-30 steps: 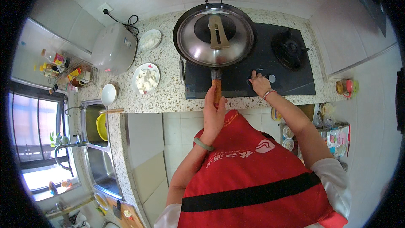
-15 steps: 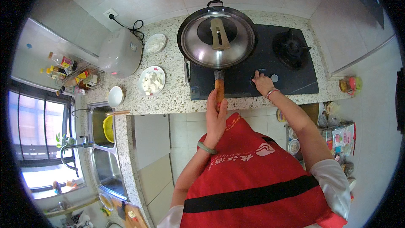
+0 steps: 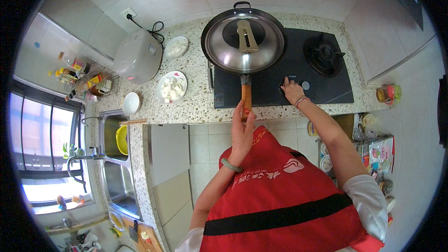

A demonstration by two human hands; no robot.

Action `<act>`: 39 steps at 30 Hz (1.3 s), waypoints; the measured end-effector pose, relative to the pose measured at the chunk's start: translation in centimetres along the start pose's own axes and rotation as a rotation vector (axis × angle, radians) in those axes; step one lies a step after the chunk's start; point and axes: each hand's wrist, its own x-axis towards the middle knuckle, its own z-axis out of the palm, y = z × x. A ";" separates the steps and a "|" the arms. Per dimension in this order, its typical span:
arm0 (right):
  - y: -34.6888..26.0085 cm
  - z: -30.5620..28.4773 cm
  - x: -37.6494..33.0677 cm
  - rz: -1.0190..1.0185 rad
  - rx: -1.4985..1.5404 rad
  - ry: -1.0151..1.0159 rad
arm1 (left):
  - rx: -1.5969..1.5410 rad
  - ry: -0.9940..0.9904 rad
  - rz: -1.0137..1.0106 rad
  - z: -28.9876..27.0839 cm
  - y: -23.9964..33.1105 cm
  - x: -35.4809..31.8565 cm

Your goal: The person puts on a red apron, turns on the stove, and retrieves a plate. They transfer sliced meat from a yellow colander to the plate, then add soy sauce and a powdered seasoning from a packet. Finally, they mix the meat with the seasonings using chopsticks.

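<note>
A wok (image 3: 205, 58) with a long wooden handle (image 3: 247, 92) stands over the left side of the black gas cooktop (image 3: 228, 95). Its domed steel lid (image 3: 266, 49) is on, topped by a beige upright grip (image 3: 247, 37). My left hand (image 3: 241, 133) is closed around the end of the wooden handle, a green bangle at the wrist. At the cooktop's front, my right hand (image 3: 294, 93) has its fingers on the left control knob, which they mostly hide. The other knob (image 3: 305, 85), round and silvery, shows just right of those fingers.
Left of the cooktop are a plate of white cubes (image 3: 171, 88), a smaller dish with pale contents (image 3: 177, 47), a white bowl (image 3: 131, 104) and a grey appliance (image 3: 140, 56). A bare burner (image 3: 323, 54) occupies the cooktop's right. A double sink (image 3: 119, 182) lies farther left.
The view has shifted slightly, so the counter items and wok appear a little farther right. Both hands keep their places on the handle and the knob.
</note>
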 end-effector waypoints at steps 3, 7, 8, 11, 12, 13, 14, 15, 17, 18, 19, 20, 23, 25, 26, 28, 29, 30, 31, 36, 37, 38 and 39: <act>0.1 0.3 0.1 0.016 0.007 0.009 | -0.038 -0.004 0.027 0.0 0.0 -0.4; -0.2 -0.2 0.1 0.024 0.065 -0.003 | -0.071 0.019 0.017 -0.4 1.1 -1.3; -0.4 -0.5 0.1 0.023 0.071 -0.016 | -0.032 0.009 0.024 -0.8 0.7 -1.5; 0.8 0.3 0.3 0.003 0.031 0.003 | -0.001 -0.014 0.028 -1.3 0.8 -2.2; 0.7 0.2 0.2 0.019 0.027 0.001 | -0.003 -0.011 0.024 -1.6 0.8 -2.6; 0.3 -0.8 0.0 0.025 0.021 -0.002 | -0.018 0.007 0.020 -2.0 0.9 -3.0; -0.2 -1.9 -0.3 0.034 0.016 -0.005 | -0.032 0.024 0.016 -2.3 1.0 -3.4; -0.5 -2.9 -0.7 0.087 0.033 0.058 | -0.051 0.031 0.015 -2.4 1.1 -3.6; -1.6 -4.6 -1.7 0.188 0.069 0.174 | -0.091 0.045 0.022 -2.8 0.6 -4.1; -2.2 -5.5 -2.4 0.200 0.162 0.264 | -0.112 0.046 0.023 -3.0 0.2 -4.4; -3.3 -6.2 -3.1 0.210 0.280 0.285 | -0.091 0.015 0.021 -3.4 -0.2 -4.6; -4.5 -6.7 -3.9 0.221 0.399 0.307 | -0.071 -0.015 0.019 -3.8 -0.9 -4.8; -6.7 -5.3 -6.6 0.151 0.787 0.214 | -0.042 -0.096 0.005 -4.5 -1.8 -5.9; -11.1 -7.0 -9.5 0.334 1.302 -0.082 | 0.002 -0.112 0.023 -5.2 -2.4 -6.6; -12.1 -6.8 -10.9 0.331 1.416 -0.203 | -0.008 -0.123 -0.004 -5.4 -2.1 -7.0; -16.5 -7.4 -14.4 0.334 1.638 -0.272 | 0.039 -0.136 0.036 -6.4 -2.2 -8.4; -18.3 -7.6 -15.6 0.327 1.752 -0.307 | 0.067 -0.137 0.060 -6.7 -2.3 -8.9; -19.3 -7.3 -16.4 0.325 1.806 -0.336 | 0.054 -0.134 0.069 -6.8 -2.6 -9.5; -20.2 -6.8 -17.2 0.323 1.860 -0.368 | 0.040 -0.130 0.078 -6.8 -3.1 -10.2; -24.6 -9.2 -22.1 0.197 2.170 -0.496 | 0.089 -0.144 0.044 -7.2 -1.2 -15.0; -24.7 -9.2 -23.3 0.196 2.199 -0.509 | 0.128 -0.135 0.052 -7.0 -0.7 -16.2; -24.7 -9.3 -24.5 0.197 2.227 -0.523 | 0.167 -0.126 0.059 -6.8 -0.6 -17.5; -24.9 -9.2 -26.0 0.199 2.257 -0.538 | 0.260 -0.004 0.177 -6.3 -1.3 -19.2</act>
